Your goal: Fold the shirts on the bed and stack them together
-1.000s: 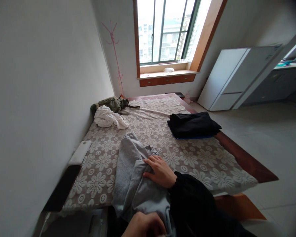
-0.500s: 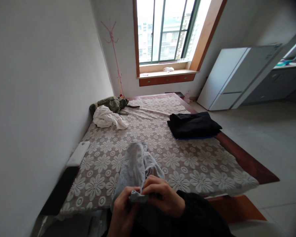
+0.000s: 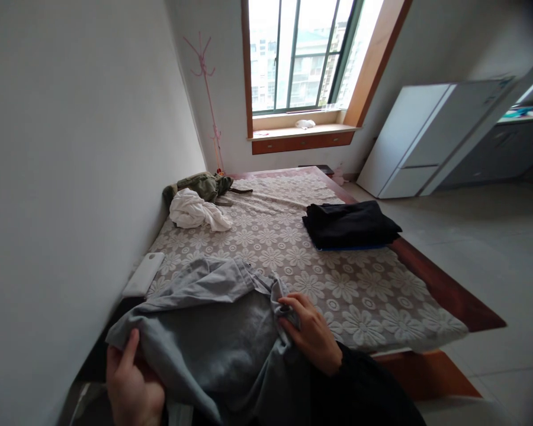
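A soft grey garment (image 3: 213,337) is spread between my two hands, its far part lying on the bed's near edge and its near part hanging towards me. Its exact kind is hard to make out. At its left corner my left hand (image 3: 135,378) pinches the cloth, thumb and fingers closed on the edge. On the other side my right hand (image 3: 311,331) grips a bunched fold of the same garment. The cloth between them sags open in a shallow hollow.
A flower-patterned cover (image 3: 355,296) lies over the bed. On it are folded black clothes (image 3: 350,225), a crumpled white cloth (image 3: 195,210) and an olive-green bag-like item (image 3: 206,186). A white box-shaped object (image 3: 144,275) sits by the left wall. A fridge (image 3: 408,142) stands beyond.
My hands, close together before, have moved apart, the left one to the left and the right one slightly right. The grey garment, bunched narrow earlier, is now stretched wide.
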Motion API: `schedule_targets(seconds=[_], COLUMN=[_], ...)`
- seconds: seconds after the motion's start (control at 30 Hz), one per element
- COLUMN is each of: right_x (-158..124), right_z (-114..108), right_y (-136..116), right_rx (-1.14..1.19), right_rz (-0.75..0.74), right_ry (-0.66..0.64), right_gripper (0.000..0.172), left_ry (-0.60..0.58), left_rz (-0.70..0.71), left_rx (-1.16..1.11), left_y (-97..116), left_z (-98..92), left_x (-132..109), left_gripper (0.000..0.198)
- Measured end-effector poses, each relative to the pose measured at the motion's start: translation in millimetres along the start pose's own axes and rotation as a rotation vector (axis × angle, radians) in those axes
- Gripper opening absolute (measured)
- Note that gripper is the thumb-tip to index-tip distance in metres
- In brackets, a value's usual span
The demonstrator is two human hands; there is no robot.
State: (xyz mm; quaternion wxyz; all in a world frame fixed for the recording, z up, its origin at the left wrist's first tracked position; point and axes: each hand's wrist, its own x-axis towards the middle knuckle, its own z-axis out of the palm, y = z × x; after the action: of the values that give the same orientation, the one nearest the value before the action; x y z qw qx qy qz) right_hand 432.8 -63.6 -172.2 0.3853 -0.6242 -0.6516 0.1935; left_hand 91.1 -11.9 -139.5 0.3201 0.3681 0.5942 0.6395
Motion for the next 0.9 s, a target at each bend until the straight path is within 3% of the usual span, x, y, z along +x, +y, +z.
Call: schedule_targets(seconds=[0.07, 0.1, 0.17, 0.23, 0.33, 0.5, 0.63, 0.73, 0.83, 0.9], right_x=[4.2, 5.9, 8.1, 8.4, 6.1, -0.9, -5.5, -7.3, -8.5, -9.0], right_z=[-2.7, -3.9, -5.6, -6.3, -7.4, -15.3, -22.9, -25.2, -25.7, -26.7], right_y=[0.4, 0.6, 1.4, 2.2, 3.2, 3.1, 3.2, 5.7, 9.4, 10.5], right_rx=[0.011, 0.018, 0.034, 0.06, 0.151, 0.447, 0.754, 0.885, 1.022, 1.124], right_rz=[0.0, -0.002, -0.014, -0.023, -0.004, 0.15, 0.249, 0.281, 0.334, 0.378], right_ry=[0.005, 0.005, 0.006, 0.012, 0.031, 0.066, 0.091, 0.143, 0.215, 0.248], right_gripper=[0.019, 0.014, 0.008, 0.006, 0.006, 0.015, 0.019, 0.018, 0.018, 0.018], left_ry=[0.139, 0.142, -0.002, -0.229, -0.515, -0.718, -0.717, -0.661, -0.539, -0.401], left_rz=[0.088, 0.149, 0.228, 0.257, 0.326, 0.462, 0.489, 0.433, 0.185, -0.019], left_rx=[-0.063, -0.056, 0.053, 0.228, 0.462, 0.727, 0.838, 0.753, 0.49, 0.222], left_y=[7.8, 10.7, 12.8, 10.0, -1.1, -24.5, -32.0, -28.6, -19.9, -11.9], left_z=[2.6, 4.1, 6.6, 9.0, 16.0, 37.6, 55.8, 65.7, 65.4, 55.2], left_x=[1.1, -1.6, -9.5, -15.7, -15.2, 0.0, 7.8, 12.9, 20.8, 27.1], left_gripper=[0.043, 0.042, 0.033, 0.027, 0.031, 0.051, 0.038, 0.024, 0.027, 0.037])
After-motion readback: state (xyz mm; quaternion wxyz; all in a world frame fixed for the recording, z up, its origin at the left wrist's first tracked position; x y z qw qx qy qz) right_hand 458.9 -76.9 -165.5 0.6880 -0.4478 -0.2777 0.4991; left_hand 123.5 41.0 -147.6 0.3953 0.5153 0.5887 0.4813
